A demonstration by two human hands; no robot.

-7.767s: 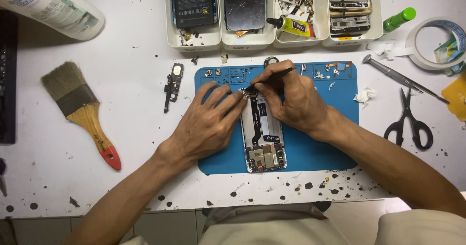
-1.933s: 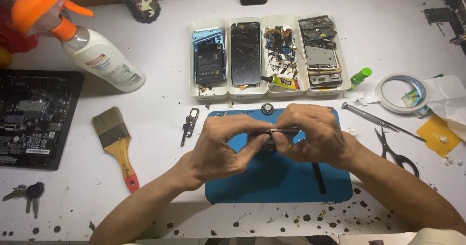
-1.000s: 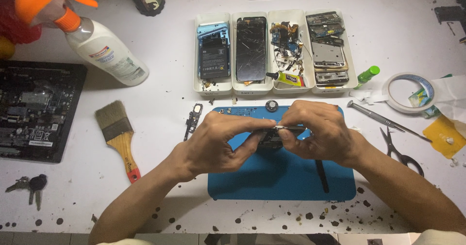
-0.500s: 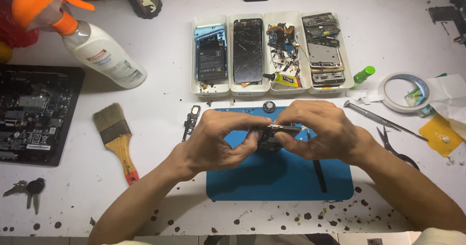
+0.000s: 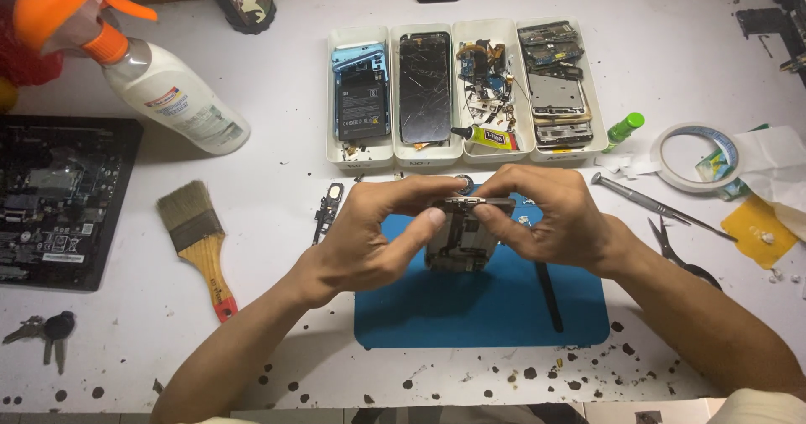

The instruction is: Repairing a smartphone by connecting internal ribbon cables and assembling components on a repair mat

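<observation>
Both hands hold an opened phone body [image 5: 460, 241] lifted off the blue work mat [image 5: 483, 306], its top edge tilted up toward me. My left hand [image 5: 369, 239] grips its left side, thumb pressed on the upper edge. My right hand [image 5: 554, 222] grips the right side, thumb and forefinger pinching the top edge. A thin black tool [image 5: 547, 296] lies on the mat under my right wrist.
Several white trays [image 5: 466, 88] of phone parts stand behind the mat. A spray bottle [image 5: 159, 80], a paintbrush [image 5: 197, 243], a circuit board [image 5: 59, 197] and keys [image 5: 42, 332] lie left. Tape roll [image 5: 697, 157], tweezers [image 5: 655, 206] and scissors [image 5: 680, 252] lie right.
Earlier the phone lay flat on the mat under a tool in my right hand. Now both hands hold it raised, and it has barely shifted over the last second.
</observation>
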